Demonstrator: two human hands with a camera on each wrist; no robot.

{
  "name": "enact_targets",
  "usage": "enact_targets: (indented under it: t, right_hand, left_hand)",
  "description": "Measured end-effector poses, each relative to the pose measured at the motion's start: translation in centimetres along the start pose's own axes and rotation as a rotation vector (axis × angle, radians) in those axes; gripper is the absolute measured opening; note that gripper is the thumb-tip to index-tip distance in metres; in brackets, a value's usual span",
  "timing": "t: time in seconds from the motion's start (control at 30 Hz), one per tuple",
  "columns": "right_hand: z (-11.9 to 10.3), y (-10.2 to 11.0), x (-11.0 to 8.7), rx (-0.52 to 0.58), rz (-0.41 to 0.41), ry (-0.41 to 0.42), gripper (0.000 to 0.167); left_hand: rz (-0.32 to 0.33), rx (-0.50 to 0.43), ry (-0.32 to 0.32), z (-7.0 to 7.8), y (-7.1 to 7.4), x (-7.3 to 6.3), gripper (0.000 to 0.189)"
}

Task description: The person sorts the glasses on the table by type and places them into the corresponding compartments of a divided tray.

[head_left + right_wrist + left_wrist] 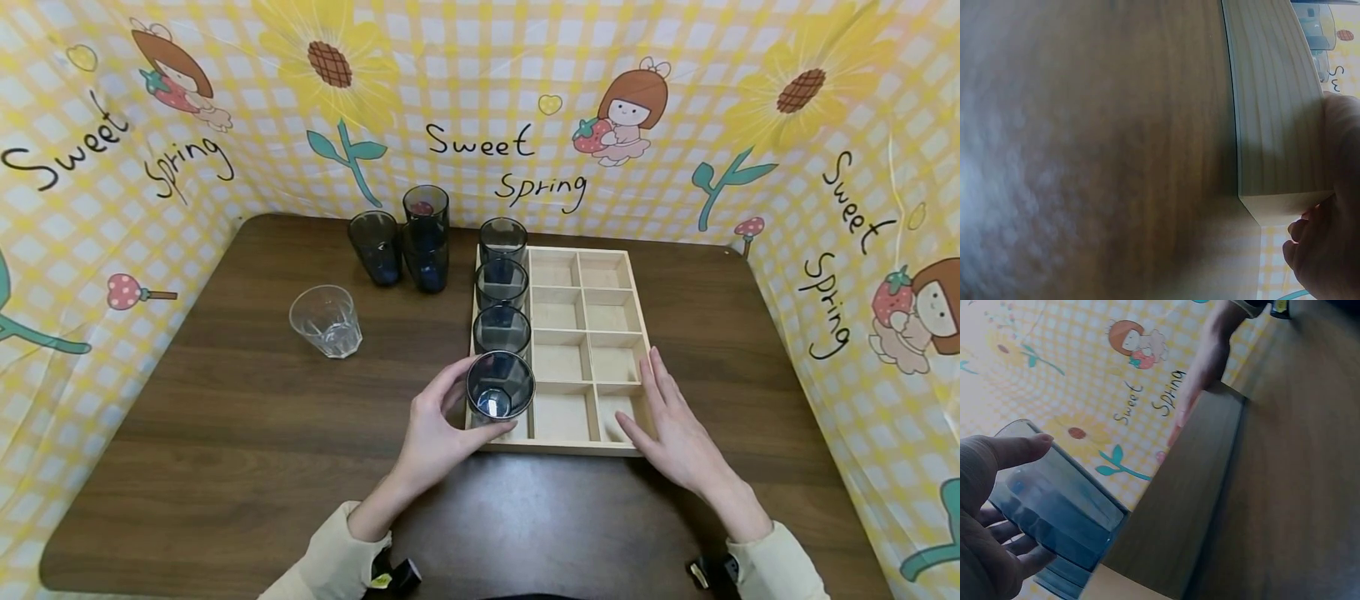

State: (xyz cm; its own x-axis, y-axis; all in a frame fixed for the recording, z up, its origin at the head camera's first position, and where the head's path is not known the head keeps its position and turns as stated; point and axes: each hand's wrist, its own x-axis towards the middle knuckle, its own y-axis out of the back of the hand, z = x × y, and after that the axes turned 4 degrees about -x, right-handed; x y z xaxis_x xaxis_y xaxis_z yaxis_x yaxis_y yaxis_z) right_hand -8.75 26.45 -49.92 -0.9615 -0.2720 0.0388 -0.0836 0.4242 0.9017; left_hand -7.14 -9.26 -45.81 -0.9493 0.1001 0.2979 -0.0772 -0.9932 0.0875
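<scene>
My left hand [437, 425] holds a dark tinted drinking glass [500, 385] over the front-left compartment of a wooden divided box [558, 448]. The thumb lies across the glass's near side, with the fingers around its far side. In the left wrist view the tinted glass [1060, 500] stands close inside the box wall [1172, 494]. Behind it, three more tinted glasses [502, 329] stand in the box's left column. At the box's right side rests my right hand [678, 433], fingers straight along the outer wall and thumb over the front-right compartment.
Left of the box, a clear glass [326, 323] stands on the brown table [247, 450]. Toward the back are more tinted glasses [375, 250], with a stacked-looking pair [426, 242] beside. A yellow checked cloth [465, 75] walls in the table's back and sides.
</scene>
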Motion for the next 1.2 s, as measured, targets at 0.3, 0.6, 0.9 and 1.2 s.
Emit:
enact_targets:
  t: [0.3, 0.6, 0.9, 1.2]
  right_hand:
    - [-0.2, 0.2, 0.2, -0.002, 0.006, 0.009, 0.097]
    - [-0.3, 0.2, 0.2, 0.011, -0.009, 0.009, 0.097]
    - [-0.3, 0.1, -0.3, 0.006, -0.005, 0.016, 0.098]
    - [0.1, 0.6, -0.4, -0.059, -0.029, 0.062, 0.104]
  left_hand:
    - [0.026, 0.080, -0.026, -0.9, -0.3, -0.3, 0.086]
    - [0.019, 0.129, -0.017, -1.0, -0.4, -0.5, 0.084]
    - [0.014, 0.268, -0.044, -0.9, -0.3, -0.4, 0.082]
    - [-0.038, 0.455, -0.117, -1.3, 0.3, -0.3, 0.084]
